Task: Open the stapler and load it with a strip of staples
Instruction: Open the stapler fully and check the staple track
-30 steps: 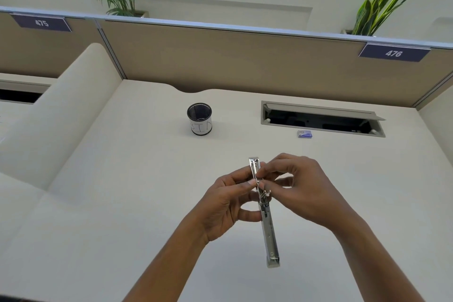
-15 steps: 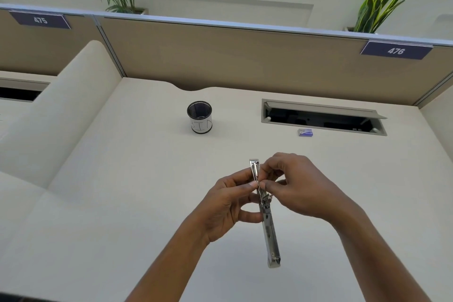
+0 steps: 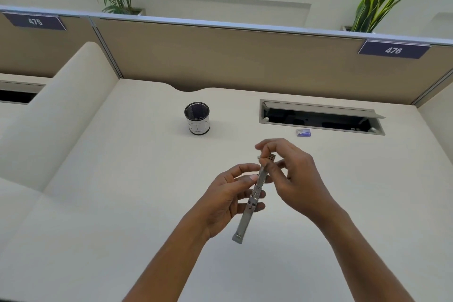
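Note:
A silver metal stapler (image 3: 250,206), swung open flat into one long bar, is held above the desk in the middle of the view, its near end tilted down to the left. My left hand (image 3: 225,201) grips it around the hinge, thumb on its side. My right hand (image 3: 291,176) pinches the far end of the stapler between thumb and fingertips. A small staple strip seems to sit at that end, but it is too small to tell. A small blue staple box (image 3: 304,132) lies on the desk beyond my hands.
A black mesh cup (image 3: 197,118) with a white label stands at the back centre of the cream desk (image 3: 110,203). An open cable hatch (image 3: 321,117) sits at the back right. A tan partition (image 3: 220,59) closes the back, and a padded divider rises on the left.
The stapler has tilted, its near end swinging left and its far end right. My right hand has slid up from the middle to the stapler's far tip.

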Demonstrator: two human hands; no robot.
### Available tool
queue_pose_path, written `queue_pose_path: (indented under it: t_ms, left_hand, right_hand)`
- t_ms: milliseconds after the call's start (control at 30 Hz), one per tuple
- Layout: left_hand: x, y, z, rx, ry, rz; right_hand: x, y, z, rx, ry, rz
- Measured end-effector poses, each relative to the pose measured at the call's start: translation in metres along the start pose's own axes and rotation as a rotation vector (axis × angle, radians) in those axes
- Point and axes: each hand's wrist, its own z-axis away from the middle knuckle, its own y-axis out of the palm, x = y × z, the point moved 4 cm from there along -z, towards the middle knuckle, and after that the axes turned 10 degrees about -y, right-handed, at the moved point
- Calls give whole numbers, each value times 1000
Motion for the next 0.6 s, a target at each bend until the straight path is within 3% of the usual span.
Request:
queue_pose_path:
  t_ms: [200,433,600]
  left_hand:
    - [-2,-6,-6,-22,9,-76]
    - [-11,-23,-9,-179,138,-623]
    - [-9,-28,-28,-320,391,-865]
  right_hand:
    - [-17,4,8,-158,-11,3]
    - [-47,8,25,-358,201,-110]
    - [-70,21,40,-478,347,-214]
